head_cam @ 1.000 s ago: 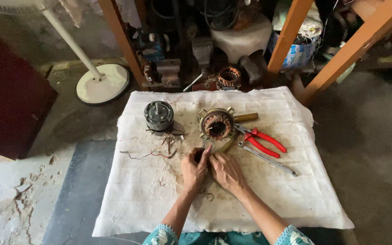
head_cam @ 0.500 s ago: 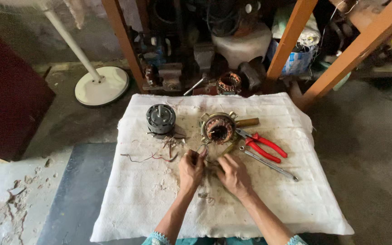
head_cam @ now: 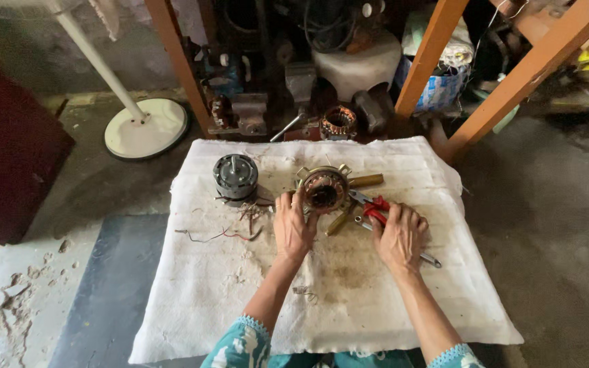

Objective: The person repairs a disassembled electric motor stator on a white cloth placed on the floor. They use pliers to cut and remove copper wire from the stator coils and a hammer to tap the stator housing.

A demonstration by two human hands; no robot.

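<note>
Two bare hands work over a white, coarse-woven cloth (head_cam: pixel 192 300), stained brown below the palms and spread flat on a grey floor. Largest on it, just ahead of the left hand (head_cam: pixel 293 228), lies a round stator (head_cam: pixel 324 190): a ring of coppery windings in a brass-coloured frame with small lugs. The left hand rests palm down, fingers loosely curled against the stator's near rim; whether it grips anything cannot be told. Farther left of that hand stands a dark cylindrical motor body (head_cam: pixel 235 176), ribbed metal, upright, apart from the stator. The right hand (head_cam: pixel 399 235) lies palm down on red-handled pliers (head_cam: pixel 375 208), fingers bent over the handles; a firm grasp cannot be confirmed. A slim metal tool (head_cam: pixel 429 259) sticks out from under this hand on its right. A wooden handle (head_cam: pixel 365 180) lies ahead of the right hand, beside the stator. Thin red wire scraps (head_cam: pixel 223 235) trail left of the left hand. Beyond the cloth, a white round fan base (head_cam: pixel 146 128) and a second copper-wound stator (head_cam: pixel 338 123) sit among orange wooden posts (head_cam: pixel 431 54).
</note>
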